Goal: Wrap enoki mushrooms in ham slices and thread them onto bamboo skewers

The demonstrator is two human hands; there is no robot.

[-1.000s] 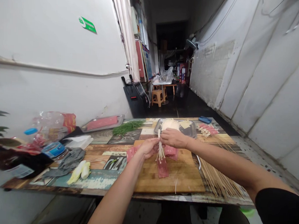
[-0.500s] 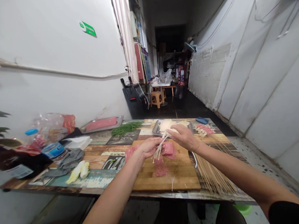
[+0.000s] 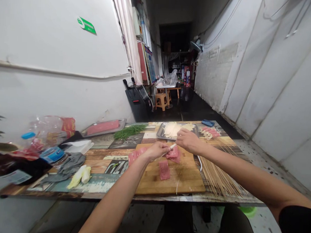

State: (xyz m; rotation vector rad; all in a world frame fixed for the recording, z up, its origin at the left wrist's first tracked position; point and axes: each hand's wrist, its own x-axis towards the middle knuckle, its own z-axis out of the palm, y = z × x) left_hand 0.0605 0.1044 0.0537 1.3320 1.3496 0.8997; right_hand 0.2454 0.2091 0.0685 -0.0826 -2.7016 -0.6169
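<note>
Over the wooden cutting board (image 3: 183, 181), my left hand (image 3: 157, 151) is closed around a small bunch of enoki mushrooms (image 3: 173, 145). The fingers of my right hand (image 3: 187, 140) pinch the far end of the same white bunch. A single thin slice of pink meat (image 3: 164, 170) lies flat on the board just below my hands. More pink slices (image 3: 173, 153) lie behind it, partly covered by my left fingers. Another pile of meat slices (image 3: 135, 154) is at the board's left edge, beside my left forearm.
A metal tray (image 3: 160, 133) of enoki stands behind my hands. Finished meat rolls (image 3: 210, 132) and wooden skewers (image 3: 218, 176) lie to the right. Green stalks (image 3: 130, 132), a tray of meat (image 3: 103, 127), cabbage pieces (image 3: 80, 177) and a grey cloth (image 3: 71, 166) are on the left.
The enoki bunch, hanging down with spread ends before, now lies more level between my hands. My right hand has lowered slightly, and the front meat slice is uncovered.
</note>
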